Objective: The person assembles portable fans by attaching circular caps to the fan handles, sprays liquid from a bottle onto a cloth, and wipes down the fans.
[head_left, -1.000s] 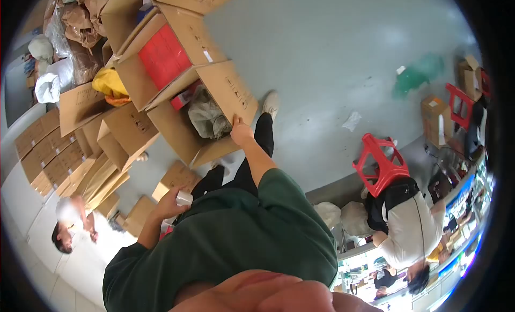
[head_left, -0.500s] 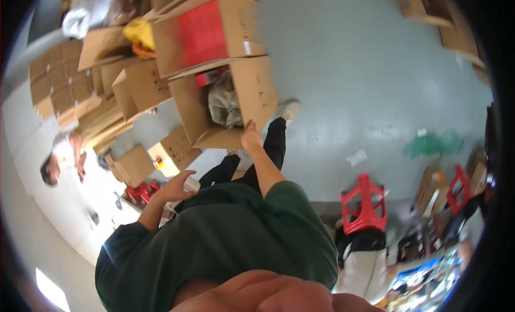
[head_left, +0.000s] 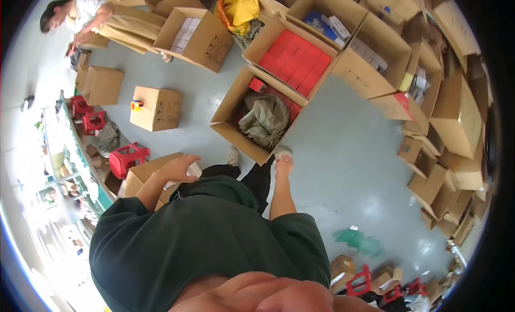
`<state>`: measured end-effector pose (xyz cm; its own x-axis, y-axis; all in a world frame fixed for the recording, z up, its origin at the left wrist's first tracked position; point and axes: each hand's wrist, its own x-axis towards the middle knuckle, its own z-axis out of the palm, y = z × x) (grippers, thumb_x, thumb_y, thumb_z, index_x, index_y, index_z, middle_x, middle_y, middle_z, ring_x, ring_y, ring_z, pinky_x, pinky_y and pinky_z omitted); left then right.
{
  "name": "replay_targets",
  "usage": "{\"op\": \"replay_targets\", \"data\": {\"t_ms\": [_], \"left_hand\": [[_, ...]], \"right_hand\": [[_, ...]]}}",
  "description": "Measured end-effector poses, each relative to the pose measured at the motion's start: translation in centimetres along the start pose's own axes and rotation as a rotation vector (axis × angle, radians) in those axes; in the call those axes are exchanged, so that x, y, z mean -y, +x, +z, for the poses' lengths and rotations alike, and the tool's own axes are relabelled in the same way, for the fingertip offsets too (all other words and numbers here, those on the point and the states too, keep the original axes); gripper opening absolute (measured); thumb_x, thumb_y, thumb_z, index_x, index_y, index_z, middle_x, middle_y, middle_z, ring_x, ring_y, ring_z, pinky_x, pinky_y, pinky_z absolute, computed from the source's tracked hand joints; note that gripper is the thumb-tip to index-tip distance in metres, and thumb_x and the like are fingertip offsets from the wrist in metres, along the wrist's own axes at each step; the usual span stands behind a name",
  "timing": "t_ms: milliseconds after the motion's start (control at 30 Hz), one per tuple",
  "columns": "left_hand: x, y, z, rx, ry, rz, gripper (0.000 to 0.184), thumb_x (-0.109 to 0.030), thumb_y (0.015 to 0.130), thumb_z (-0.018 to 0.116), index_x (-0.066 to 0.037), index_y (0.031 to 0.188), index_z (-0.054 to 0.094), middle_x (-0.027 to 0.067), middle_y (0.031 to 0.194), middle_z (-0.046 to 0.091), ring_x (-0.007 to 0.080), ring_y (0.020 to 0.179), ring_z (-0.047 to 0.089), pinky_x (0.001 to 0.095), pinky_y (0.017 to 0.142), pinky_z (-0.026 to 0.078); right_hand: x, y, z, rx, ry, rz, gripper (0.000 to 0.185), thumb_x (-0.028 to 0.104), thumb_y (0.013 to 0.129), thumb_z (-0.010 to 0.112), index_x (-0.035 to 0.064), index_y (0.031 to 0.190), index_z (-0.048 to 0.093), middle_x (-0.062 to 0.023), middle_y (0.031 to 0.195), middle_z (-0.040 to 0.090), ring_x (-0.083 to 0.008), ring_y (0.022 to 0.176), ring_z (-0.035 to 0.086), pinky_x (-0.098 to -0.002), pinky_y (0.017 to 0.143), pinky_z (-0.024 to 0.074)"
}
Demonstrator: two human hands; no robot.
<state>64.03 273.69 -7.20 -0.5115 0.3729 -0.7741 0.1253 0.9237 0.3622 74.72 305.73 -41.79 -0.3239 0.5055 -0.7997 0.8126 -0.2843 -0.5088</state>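
My left hand (head_left: 180, 169) is at my left hip, its fingers closed round a small white box-shaped thing (head_left: 194, 171). What that thing is, I cannot make out. Beside the near right corner of an open cardboard box (head_left: 236, 139) is my right hand (head_left: 284, 165), low in front of my shoe. Its fingers look curled; whether they still touch the box's rim cannot be made out. Inside this box lies a crumpled grey-beige plastic bag (head_left: 265, 119) over red boxes (head_left: 256, 85).
Against the far side stands a carton of red boxes (head_left: 295, 62). More open cartons (head_left: 375, 57) line the right. A closed carton (head_left: 156, 108) with a tape roll (head_left: 136, 105) is at left. A person (head_left: 88, 17) stands far left, near red stools (head_left: 127, 157).
My view has swung to the right, showing more cartons. My right hand has shifted from the box's rim to just beside its corner. My left hand keeps the white thing.
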Motion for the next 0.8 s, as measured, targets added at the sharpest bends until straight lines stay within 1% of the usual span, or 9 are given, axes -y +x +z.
{"op": "replay_targets", "data": {"t_ms": [67,167,300,400,433,500,567,733,800], "left_hand": [[3.7,-1.0,0.6,-0.049,-0.024,0.006,0.077,-0.037,0.073,0.073,-0.011,0.14,0.045,0.0215,0.127,0.055,0.0397,0.118,0.055,0.0457,0.1,0.045],[7.2,-3.0,1.0,-0.108,-0.14,0.015,0.077,-0.035,0.073,0.072,-0.011,0.14,0.045,0.0214,0.127,0.055,0.0398,0.118,0.055,0.0453,0.1,0.046],[14.7,-3.7,3.7,-0.123,-0.228,0.074,0.076,-0.033,0.071,0.073,-0.01,0.139,0.047,0.0219,0.125,0.056,0.0405,0.112,0.058,0.0463,0.097,0.047],[20.3,-4.5,5.7,-0.077,-0.092,0.13,0.075,-0.033,0.07,0.074,-0.01,0.137,0.049,0.0218,0.123,0.057,0.0405,0.111,0.059,0.0465,0.096,0.048],[22.7,-4.8,7.0,-0.201,-0.111,0.242,0.075,-0.032,0.069,0.073,-0.01,0.137,0.048,0.0215,0.122,0.057,0.0406,0.109,0.059,0.0469,0.095,0.049],[23.3,-7.5,5.3,-0.157,-0.197,0.158,0.076,-0.031,0.069,0.073,-0.009,0.137,0.048,0.0215,0.121,0.058,0.0399,0.11,0.059,0.0465,0.094,0.048],[23.8,-10.3,3.8,-0.146,-0.293,0.078,0.075,-0.031,0.07,0.072,-0.009,0.137,0.048,0.0215,0.12,0.058,0.0396,0.11,0.059,0.0463,0.094,0.049],[30.1,-13.9,7.5,-0.313,-0.34,0.056,0.075,-0.031,0.072,0.072,-0.009,0.138,0.047,0.0214,0.121,0.058,0.0394,0.109,0.059,0.0462,0.095,0.049],[30.7,-15.4,8.3,-0.297,-0.398,0.023,0.075,-0.032,0.072,0.072,-0.009,0.139,0.046,0.0214,0.121,0.057,0.0394,0.11,0.059,0.0459,0.095,0.049]], "right_hand": [[1.9,-3.0,0.0,-0.054,-0.363,-0.197,0.03,0.021,0.089,0.057,0.0059,0.115,0.065,-0.0113,0.082,0.07,-0.0239,0.081,0.069,-0.0361,0.075,0.0532],[4.1,-7.1,2.4,-0.051,-0.326,-0.592,0.029,0.02,0.09,0.057,0.0066,0.114,0.064,-0.0142,0.095,0.072,-0.0308,0.093,0.068,-0.0389,0.081,0.052],[19.5,-26.0,4.1,0.415,-0.217,-0.995,0.02,0.004,0.083,0.056,0.0046,0.101,0.066,-0.0152,0.101,0.067,-0.0318,0.091,0.066,-0.0388,0.079,0.0528],[28.6,-44.4,4.8,0.734,-0.167,-1.527,0.025,-0.012,0.077,0.047,0.0015,0.092,0.062,-0.0119,0.092,0.067,-0.024,0.078,0.065,-0.0298,0.064,0.051],[30.1,-49.4,5.9,0.863,-0.02,-1.607,0.022,-0.01,0.07,0.052,0.0017,0.084,0.064,-0.013,0.083,0.068,-0.0246,0.07,0.065,-0.0314,0.057,0.0504],[29.7,-56.6,8.9,0.95,0.201,-1.669,0.013,0.006,0.077,0.053,0.0025,0.081,0.066,-0.0127,0.077,0.066,-0.023,0.062,0.063,-0.0295,0.052,0.0481],[28.5,-61.7,12.1,0.983,0.307,-1.605,0.024,0.023,0.085,0.054,0.0033,0.077,0.067,-0.0124,0.071,0.064,-0.0214,0.054,0.061,-0.0276,0.046,0.0457],[26.6,-68.6,13.5,1.374,-0.006,-1.377,0.031,0.025,0.101,0.046,0.0038,0.117,0.062,-0.0186,0.114,0.065,-0.0286,0.097,0.068,-0.0265,0.074,0.0563],[26.1,-69.7,15.5,1.339,0.001,-1.446,0.033,0.027,0.102,0.044,0.0037,0.115,0.064,-0.0171,0.105,0.066,-0.0255,0.087,0.067,-0.0263,0.068,0.0558]]}}
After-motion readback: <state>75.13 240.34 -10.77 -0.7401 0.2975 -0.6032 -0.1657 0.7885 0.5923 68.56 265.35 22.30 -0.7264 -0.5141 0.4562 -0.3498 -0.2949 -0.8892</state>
